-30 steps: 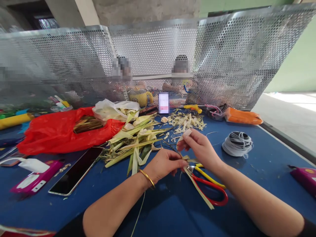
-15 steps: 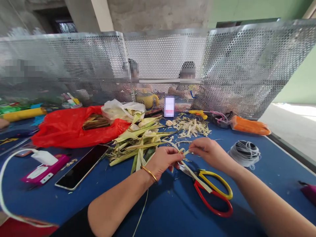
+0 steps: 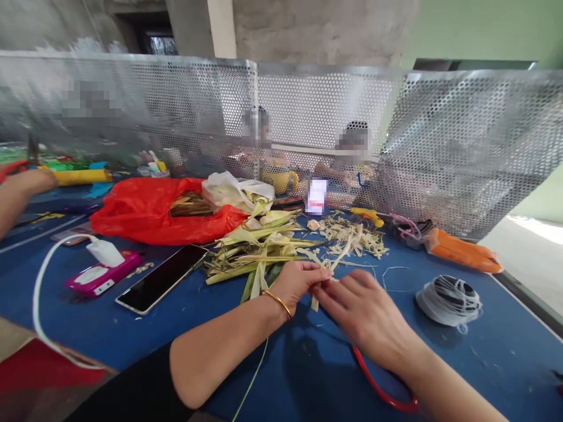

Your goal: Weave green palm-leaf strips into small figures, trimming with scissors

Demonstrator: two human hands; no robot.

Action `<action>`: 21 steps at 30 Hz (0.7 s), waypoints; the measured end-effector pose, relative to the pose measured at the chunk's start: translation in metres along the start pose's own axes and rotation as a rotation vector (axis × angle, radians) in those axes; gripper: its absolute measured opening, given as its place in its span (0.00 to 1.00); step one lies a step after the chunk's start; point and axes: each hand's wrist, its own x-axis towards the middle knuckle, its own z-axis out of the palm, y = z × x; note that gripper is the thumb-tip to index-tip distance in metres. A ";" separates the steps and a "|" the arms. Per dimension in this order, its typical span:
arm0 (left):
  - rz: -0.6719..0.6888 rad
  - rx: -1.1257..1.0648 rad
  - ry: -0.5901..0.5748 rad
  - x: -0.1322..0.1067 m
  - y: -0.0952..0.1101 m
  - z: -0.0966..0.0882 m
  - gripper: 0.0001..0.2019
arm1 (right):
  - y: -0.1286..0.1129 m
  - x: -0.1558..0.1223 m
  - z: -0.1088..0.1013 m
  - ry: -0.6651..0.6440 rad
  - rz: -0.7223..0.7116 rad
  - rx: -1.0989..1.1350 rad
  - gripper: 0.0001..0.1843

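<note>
My left hand (image 3: pixel 299 284), a gold bangle on its wrist, pinches a pale husk strip (image 3: pixel 342 255) between thumb and fingers. Close against it, my right hand (image 3: pixel 365 310) has its thumb and fingers drawn together at the lower part of the strip; its fingertips are partly hidden. A short strip end hangs below the left fingers. Under my right hand and forearm lie scissors, of which only the red handle (image 3: pixel 373 384) shows. Just beyond my hands is a heap of green and pale husks (image 3: pixel 250 261), and right of it a pile of cut husk scraps (image 3: pixel 358 231).
A spool of clear string (image 3: pixel 448 300) and an orange packet (image 3: pixel 464 251) are at right. To the left lie a black phone (image 3: pixel 162 278), a magenta power strip (image 3: pixel 103 276) and a red bag (image 3: pixel 136 214). A perforated screen (image 3: pixel 325 99) stands behind. Another person's hand (image 3: pixel 35 180) is at far left.
My right hand has moved in and down beside my left, now covering most of the scissors. The strip that pointed down over the scissors now points up and away. The view has shifted left.
</note>
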 end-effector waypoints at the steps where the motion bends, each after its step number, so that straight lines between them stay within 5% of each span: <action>1: -0.006 -0.017 0.008 0.000 0.000 0.000 0.15 | -0.004 0.000 0.006 -0.037 -0.040 -0.072 0.14; 6: -0.019 -0.081 0.022 -0.002 0.002 0.001 0.17 | -0.015 -0.003 0.029 -0.007 -0.078 -0.152 0.13; 15: 0.002 -0.046 0.047 -0.003 0.008 -0.001 0.14 | -0.024 -0.003 0.018 0.160 -0.275 0.092 0.13; 17: 0.016 0.005 0.055 -0.002 0.009 -0.002 0.15 | -0.017 -0.004 0.016 0.255 -0.138 0.091 0.13; 21: 0.046 0.077 0.061 -0.003 0.012 -0.004 0.18 | 0.005 -0.007 0.015 0.263 0.412 0.064 0.11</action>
